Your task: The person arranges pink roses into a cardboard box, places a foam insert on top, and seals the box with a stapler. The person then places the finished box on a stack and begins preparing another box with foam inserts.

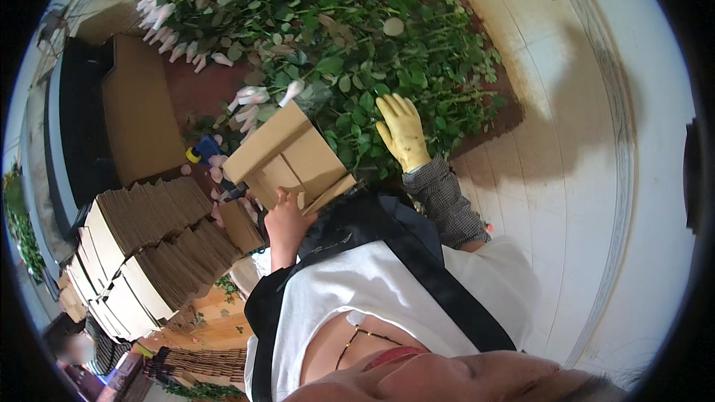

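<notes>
My left hand is bare and grips the near edge of a folded brown cardboard piece, its fingers over the inner face. The piece is tilted, with creased flaps raised at its sides. My right hand wears a yellow glove. It is spread with nothing in it, over the green stems and leaves. A large heap of leafy rose stems covers the table before me. Pale pink rose heads lie just beyond the cardboard, some partly hidden by it.
More pink roses lie at the far left. A blue tape dispenser with yellow tape sits among loose petals. Stacked cardboard sheets and an upright cardboard panel stand to the left. A person in a striped top is at the lower left. A pale wall is on the right.
</notes>
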